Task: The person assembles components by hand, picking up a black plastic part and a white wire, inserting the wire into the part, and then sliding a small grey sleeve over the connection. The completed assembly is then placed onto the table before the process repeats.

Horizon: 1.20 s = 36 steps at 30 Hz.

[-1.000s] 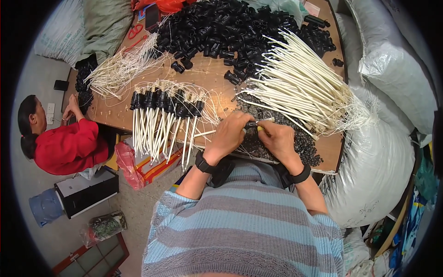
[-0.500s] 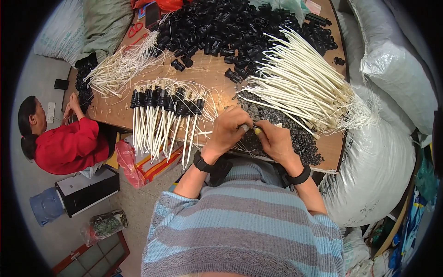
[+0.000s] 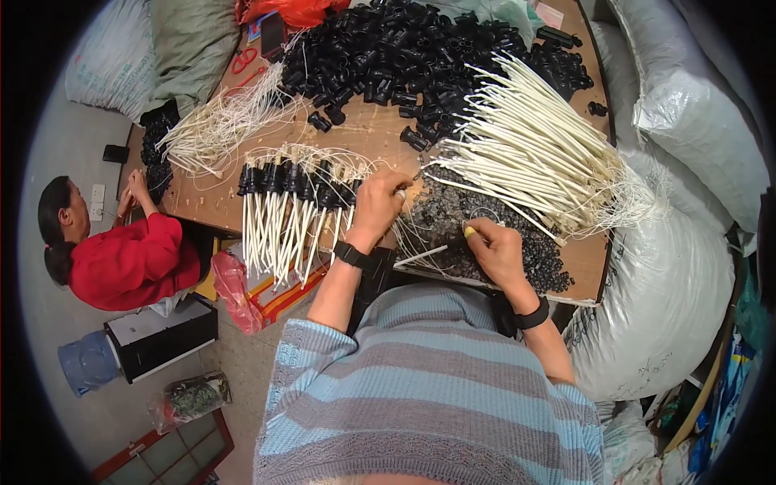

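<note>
My left hand [image 3: 378, 208] is over the table by the right end of a row of black sockets with white sleeved leads. Its fingers are curled closed around a small pale thing I cannot make out. My right hand [image 3: 498, 252] hovers over a spread of small black parts [image 3: 453, 206], fingertips pinched together; what they hold, if anything, is too small to name. A yellow cover [image 3: 470, 232] sits on one of its fingertips. Between the hands a white sleeved lead [image 3: 421, 256] lies by the table's near edge. The socket row [image 3: 279, 178] has its leads hanging over that edge.
A large bundle of white sleeved wires [image 3: 537, 149] lies right, behind my right hand. Black sockets [image 3: 380, 52] are heaped at the back. Loose thin wires [image 3: 214, 133] lie left. A person in red [image 3: 133, 255] works at far left. Stuffed sacks [image 3: 659, 307] crowd the right side.
My hands were together over the small black parts and have moved apart. The left went left and up toward the sockets; the right went right and slightly down. A white lead now shows between them.
</note>
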Each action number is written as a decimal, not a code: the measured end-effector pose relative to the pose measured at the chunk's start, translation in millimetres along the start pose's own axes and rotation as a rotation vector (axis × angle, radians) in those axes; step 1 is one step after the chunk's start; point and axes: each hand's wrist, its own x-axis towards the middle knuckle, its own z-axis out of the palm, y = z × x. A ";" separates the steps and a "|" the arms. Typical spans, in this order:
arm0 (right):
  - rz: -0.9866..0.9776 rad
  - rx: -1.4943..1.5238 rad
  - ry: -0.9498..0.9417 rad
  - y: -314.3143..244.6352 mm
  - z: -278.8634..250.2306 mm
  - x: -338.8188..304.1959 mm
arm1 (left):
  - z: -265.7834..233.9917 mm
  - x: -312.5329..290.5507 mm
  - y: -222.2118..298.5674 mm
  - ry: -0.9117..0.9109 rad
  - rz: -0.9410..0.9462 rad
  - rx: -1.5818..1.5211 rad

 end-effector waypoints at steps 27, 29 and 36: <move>-0.298 -0.102 0.266 -9.2 12.7 4.8 | 24.9 -13.7 73.3 0.084 -0.103 -0.347; -0.073 0.212 0.111 -4.8 1.5 4.8 | 21.9 -13.5 74.1 0.100 -0.093 -0.342; 0.027 0.254 -0.057 -10.5 -7.1 7.6 | 16.8 -8.2 79.2 0.174 -0.007 -0.250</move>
